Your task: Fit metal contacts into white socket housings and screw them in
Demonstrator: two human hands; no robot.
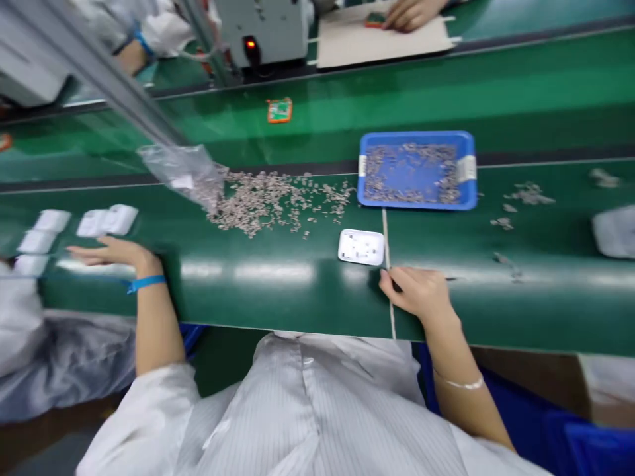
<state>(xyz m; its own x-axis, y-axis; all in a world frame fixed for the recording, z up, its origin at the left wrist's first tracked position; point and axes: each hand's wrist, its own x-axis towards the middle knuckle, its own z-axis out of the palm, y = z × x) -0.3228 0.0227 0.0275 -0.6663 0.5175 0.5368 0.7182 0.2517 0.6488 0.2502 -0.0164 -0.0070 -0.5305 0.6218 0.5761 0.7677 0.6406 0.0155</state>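
Observation:
My left hand (pixel 112 252) is stretched out at the left with its fingers extended, just in front of a pair of white plastic covers (pixel 106 221). Nothing shows in its grasp. My right hand (pixel 419 291) is curled, thumb and forefinger close together near the lower right corner of a white plastic housing (pixel 361 247). Whatever those fingers hold is hidden; a thin dark tip shows to the right of the knuckles. The housing lies flat with its inner side up and small dark parts in it. Beyond it, many small greyish metal pieces (pixel 262 201) are spread on the green bench.
A blue tray (pixel 417 201) with more small pieces stands at the back. A clear plastic bag (pixel 186 175) lies beside the pile, near a slanted metal post (pixel 114 79). More white covers (pixel 37 241) lie far left. An orange-edged circuit board (pixel 279 110) sits on the belt; co-workers' hands (pixel 411 13) show across.

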